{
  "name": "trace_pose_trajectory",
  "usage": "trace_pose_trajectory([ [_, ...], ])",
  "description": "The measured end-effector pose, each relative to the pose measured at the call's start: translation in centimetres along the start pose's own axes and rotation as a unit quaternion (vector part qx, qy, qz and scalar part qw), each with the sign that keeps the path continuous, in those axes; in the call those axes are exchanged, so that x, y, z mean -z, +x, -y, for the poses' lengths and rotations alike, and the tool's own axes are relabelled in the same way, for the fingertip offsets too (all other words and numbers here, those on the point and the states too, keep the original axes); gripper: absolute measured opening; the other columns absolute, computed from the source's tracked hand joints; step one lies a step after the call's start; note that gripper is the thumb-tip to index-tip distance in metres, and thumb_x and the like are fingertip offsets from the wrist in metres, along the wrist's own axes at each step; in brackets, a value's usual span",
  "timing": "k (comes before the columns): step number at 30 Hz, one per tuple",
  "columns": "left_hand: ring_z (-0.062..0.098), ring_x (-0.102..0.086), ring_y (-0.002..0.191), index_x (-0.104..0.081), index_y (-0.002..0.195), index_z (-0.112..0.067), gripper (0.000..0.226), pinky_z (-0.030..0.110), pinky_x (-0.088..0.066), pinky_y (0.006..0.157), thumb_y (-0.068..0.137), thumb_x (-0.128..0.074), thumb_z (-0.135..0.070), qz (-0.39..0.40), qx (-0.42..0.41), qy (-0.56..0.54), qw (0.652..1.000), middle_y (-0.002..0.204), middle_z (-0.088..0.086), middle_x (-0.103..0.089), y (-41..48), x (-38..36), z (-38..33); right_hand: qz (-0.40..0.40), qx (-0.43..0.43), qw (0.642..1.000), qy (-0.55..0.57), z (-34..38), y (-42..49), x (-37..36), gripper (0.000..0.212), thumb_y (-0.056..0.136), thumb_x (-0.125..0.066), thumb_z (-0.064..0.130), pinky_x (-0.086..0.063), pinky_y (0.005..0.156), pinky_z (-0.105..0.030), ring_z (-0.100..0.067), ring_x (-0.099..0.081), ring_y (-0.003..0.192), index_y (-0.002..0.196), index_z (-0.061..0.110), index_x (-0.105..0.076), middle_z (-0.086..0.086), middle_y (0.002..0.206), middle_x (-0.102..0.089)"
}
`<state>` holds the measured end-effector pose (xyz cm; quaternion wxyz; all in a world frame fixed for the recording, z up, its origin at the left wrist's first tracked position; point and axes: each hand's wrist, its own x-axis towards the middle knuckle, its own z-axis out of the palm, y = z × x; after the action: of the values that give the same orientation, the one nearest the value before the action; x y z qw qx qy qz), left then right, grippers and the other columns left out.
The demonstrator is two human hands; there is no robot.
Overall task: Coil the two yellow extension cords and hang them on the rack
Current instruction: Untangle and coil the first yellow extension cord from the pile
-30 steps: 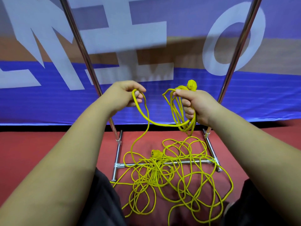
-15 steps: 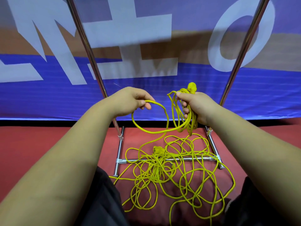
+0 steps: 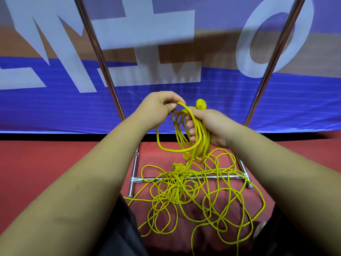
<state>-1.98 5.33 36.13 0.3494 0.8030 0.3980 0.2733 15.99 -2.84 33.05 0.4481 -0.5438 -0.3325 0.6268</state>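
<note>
My right hand grips a bundle of several yellow cord loops, with a yellow plug sticking up above its thumb. My left hand pinches the top of a fresh loop right beside the right hand's fingers. A tangled pile of yellow cord lies on the red floor below, with a yellow socket end on top of it. The chrome rack straddles the pile; its two uprights rise at left and right. Its top bar is out of view.
A blue banner with big white letters hangs close behind the rack. Red floor spreads to both sides. My dark-clothed legs fill the bottom corners, close to the cord pile.
My left hand has travelled right and brought its loop of cord up against the bundle in my right hand. The slack between the hands has shortened into a hanging loop.
</note>
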Motion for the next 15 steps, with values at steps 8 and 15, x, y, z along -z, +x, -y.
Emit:
trace_pose_trajectory([
  [8, 0.015, -0.071, 0.083, -0.076, 0.094, -0.027, 0.016, 0.039, -0.059, 0.082, 0.091, -0.075, -0.012, -0.012, 0.008, 0.023, 1.000, 0.085, -0.003, -0.076, 0.3, -1.1, 1.3, -0.009, 0.007, 1.000, 0.026, 0.3, -0.2, 0.5, 0.042, 0.097, -0.069, 0.054, -0.051, 0.048, -0.029, -0.017, -0.059, 0.051, 0.094, 0.013, -0.068, -0.002, 0.062, -0.055],
  [15, 0.009, -0.063, 0.071, -0.075, 0.090, -0.028, 0.014, 0.041, -0.060, 0.077, 0.089, -0.076, -0.014, -0.041, -0.004, 0.031, 0.999, 0.071, -0.014, -0.069, 0.6, -2.0, 1.5, 0.015, 0.019, 0.999, 0.044, 0.7, -0.5, 0.5, 0.018, 0.102, -0.068, 0.029, -0.053, 0.049, -0.028, -0.014, -0.056, 0.049, 0.093, 0.013, -0.067, -0.001, 0.067, -0.062],
])
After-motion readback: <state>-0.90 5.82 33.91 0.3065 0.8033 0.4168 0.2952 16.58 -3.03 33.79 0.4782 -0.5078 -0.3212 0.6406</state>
